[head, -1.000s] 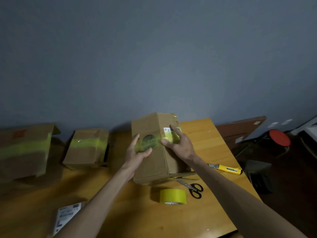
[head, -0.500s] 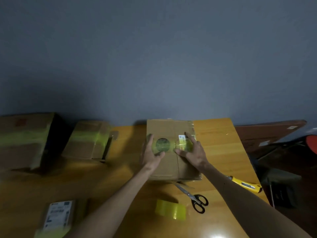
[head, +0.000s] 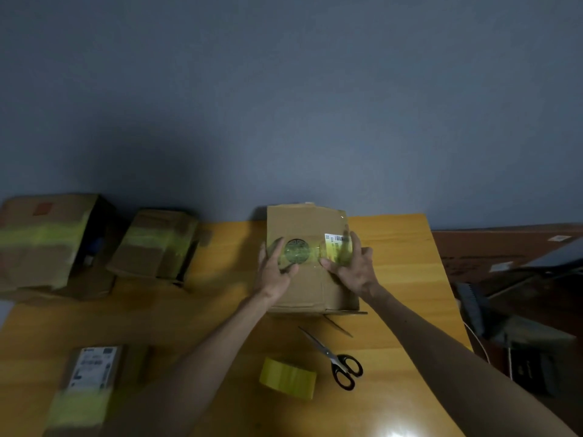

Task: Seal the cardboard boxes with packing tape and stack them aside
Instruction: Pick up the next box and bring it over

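Box (head: 307,222): at the far edge of the bench (head: 394,247), under both my hands.
Left hand (head: 274,269): flat, fingers straight, pressing the yellow tape (head: 296,252).
Right hand (head: 353,266): flat, spread over the tape's right end.
Risk: uneven pressing could leave wrinkles, so the strip lifts.

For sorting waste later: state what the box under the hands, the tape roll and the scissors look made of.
Box: matte brown cardboard, going by its creased flaps. Tape roll: yellow, probably plastic film; too blurred for finish. Scissors: pale metal-looking blades, glossy black handles, likely plastic.
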